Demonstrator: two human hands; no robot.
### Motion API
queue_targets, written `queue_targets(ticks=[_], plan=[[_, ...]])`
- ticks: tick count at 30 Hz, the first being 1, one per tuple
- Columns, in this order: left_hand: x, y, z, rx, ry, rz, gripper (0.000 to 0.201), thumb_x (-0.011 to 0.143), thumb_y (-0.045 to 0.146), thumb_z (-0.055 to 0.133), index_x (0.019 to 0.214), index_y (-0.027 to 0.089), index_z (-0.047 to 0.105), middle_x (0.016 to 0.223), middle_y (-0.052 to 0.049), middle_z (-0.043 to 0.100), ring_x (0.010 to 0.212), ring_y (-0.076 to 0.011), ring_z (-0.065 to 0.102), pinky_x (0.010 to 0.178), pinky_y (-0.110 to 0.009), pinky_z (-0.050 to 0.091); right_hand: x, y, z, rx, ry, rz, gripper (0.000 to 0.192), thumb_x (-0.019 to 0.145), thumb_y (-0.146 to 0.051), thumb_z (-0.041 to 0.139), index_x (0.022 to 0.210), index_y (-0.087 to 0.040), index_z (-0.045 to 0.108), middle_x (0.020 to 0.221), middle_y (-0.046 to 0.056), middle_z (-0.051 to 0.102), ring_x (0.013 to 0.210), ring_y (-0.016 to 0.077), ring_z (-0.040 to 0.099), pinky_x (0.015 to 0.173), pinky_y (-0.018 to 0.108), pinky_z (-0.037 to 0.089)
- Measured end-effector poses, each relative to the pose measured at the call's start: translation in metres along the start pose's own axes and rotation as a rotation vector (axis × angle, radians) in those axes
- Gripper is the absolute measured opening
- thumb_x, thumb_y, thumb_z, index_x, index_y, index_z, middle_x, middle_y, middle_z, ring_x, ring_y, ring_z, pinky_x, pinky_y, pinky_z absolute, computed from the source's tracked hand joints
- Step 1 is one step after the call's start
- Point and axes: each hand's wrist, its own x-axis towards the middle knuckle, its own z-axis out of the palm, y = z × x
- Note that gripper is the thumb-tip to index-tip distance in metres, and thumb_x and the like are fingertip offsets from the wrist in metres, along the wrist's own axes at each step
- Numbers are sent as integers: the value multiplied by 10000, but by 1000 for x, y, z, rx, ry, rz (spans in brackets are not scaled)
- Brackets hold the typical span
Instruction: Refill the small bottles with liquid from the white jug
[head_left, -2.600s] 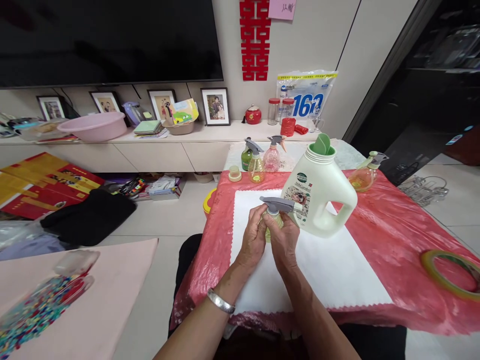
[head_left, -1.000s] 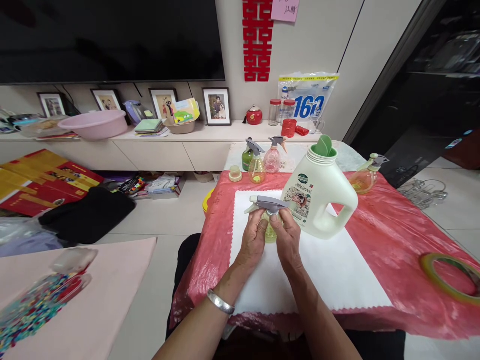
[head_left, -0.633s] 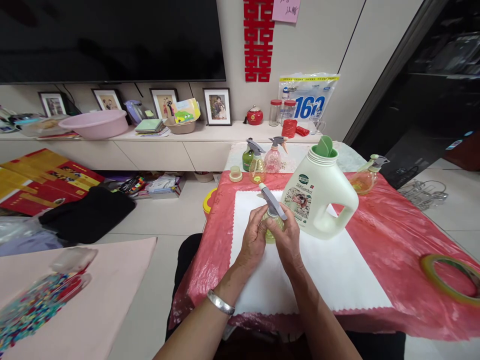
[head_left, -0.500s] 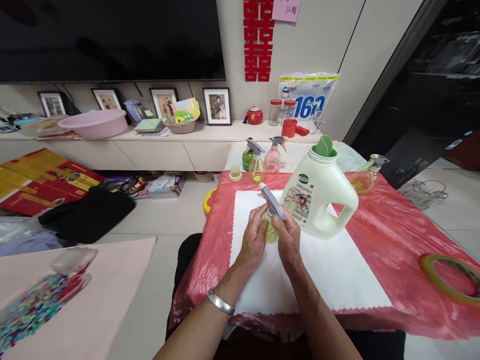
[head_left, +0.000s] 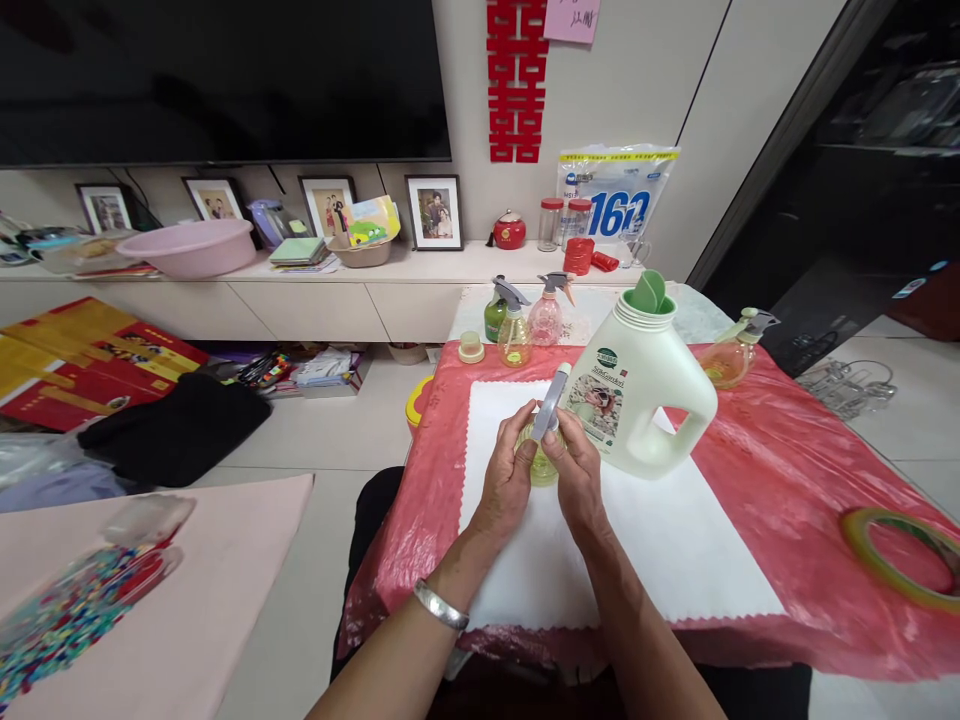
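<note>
A small yellowish spray bottle (head_left: 543, 470) stands on the white sheet (head_left: 637, 560), its grey trigger head (head_left: 551, 402) tilted with the pale nozzle pointing up and right. My left hand (head_left: 511, 462) is closed around the bottle's neck from the left. From the right, my right hand (head_left: 576, 462) grips the collar below the trigger head, thumb and fingers pressed against it. Fingers cover much of the neck. Just right of my hands is a large pale green jug (head_left: 645, 390) with a green scoop-like piece (head_left: 649, 292) in its mouth.
Several other spray bottles stand on the red-covered table: a yellow one (head_left: 515, 338), a pink one (head_left: 546, 320), a green one (head_left: 495, 313) and an orange-tinted one (head_left: 731, 360). A pale cap (head_left: 471, 347) sits left; a tape roll (head_left: 904, 560) lies right.
The grey trigger head has turned, its nozzle swinging from upper left to upper right. My hands have shifted only slightly around the bottle; the jug stays in place.
</note>
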Motion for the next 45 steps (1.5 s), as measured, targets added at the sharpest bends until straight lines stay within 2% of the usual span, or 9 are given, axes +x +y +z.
queue_targets(ticks=[7, 12, 16, 19, 23, 34, 39, 42, 45], plan=[[1, 4, 0, -24, -28, -33, 519, 1019, 548, 472, 1427, 230, 522, 1428, -122, 579, 1401, -266, 494, 1211, -434, 343, 2, 19, 8, 20, 124, 69, 412, 753, -467, 783, 1020, -189, 638, 1019, 55, 684, 993, 238, 618, 984, 440, 474], [2, 5, 1, -25, -24, -31, 507, 1010, 568, 478, 1383, 232, 547, 1379, -114, 603, 1376, -267, 515, 1203, -430, 347, 2, 13, 5, 1, 69, 46, 439, 783, -478, 763, 1101, -194, 659, 1122, 73, 679, 1082, 253, 603, 1037, 449, 442], [2, 0, 2, -39, -20, -17, 517, 996, 575, 502, 1376, 226, 541, 1376, -115, 598, 1371, -269, 516, 1200, -426, 347, 1, 5, -1, -4, -3, 29, 402, 853, -552, 676, 1054, -206, 710, 1079, 55, 672, 1097, 255, 586, 1054, 445, 419], [2, -3, 1, -33, -14, -22, 508, 996, 561, 511, 1367, 214, 542, 1364, -117, 596, 1359, -269, 519, 1188, -427, 357, 1, 10, 0, 22, 35, 47, 407, 835, -556, 695, 1011, -190, 717, 1034, 59, 688, 1052, 260, 610, 1026, 449, 446], [2, -3, 0, -33, 5, -47, 499, 991, 553, 530, 1359, 217, 552, 1393, -113, 586, 1382, -268, 502, 1191, -421, 354, 2, 16, 5, 58, 92, 55, 400, 789, -492, 752, 1048, -187, 736, 1102, 80, 716, 1128, 286, 621, 1043, 452, 453], [2, -6, 2, -53, 23, -72, 521, 985, 567, 538, 1374, 220, 540, 1432, -108, 585, 1395, -265, 506, 1207, -426, 357, 3, 20, 6, 21, 133, 47, 368, 769, -457, 779, 1038, -207, 757, 1102, 64, 727, 1096, 276, 636, 1096, 477, 416], [-9, -21, -5, 21, -18, -79, 613, 964, 606, 544, 1432, 216, 475, 1512, -134, 518, 1462, -289, 438, 1246, -475, 308, 3, 16, 7, 4, 113, 58, 379, 794, -471, 758, 1054, -196, 740, 1133, 76, 722, 1083, 268, 641, 1046, 457, 467], [-18, -37, -10, 92, -49, -81, 762, 874, 564, 701, 1485, 222, 401, 1552, -152, 453, 1494, -322, 387, 1260, -518, 279, 3, 9, 4, -11, 39, 81, 386, 811, -495, 734, 1052, -193, 732, 1122, 80, 723, 1056, 265, 654, 1010, 440, 497], [-24, -49, -10, 137, -45, -84, 871, 788, 411, 823, 1505, 250, 355, 1548, -141, 439, 1490, -333, 386, 1251, -540, 298, 2, 6, -4, -72, -53, 94, 425, 783, -498, 744, 1082, -198, 716, 1135, 79, 711, 1106, 279, 634, 1034, 439, 485]])
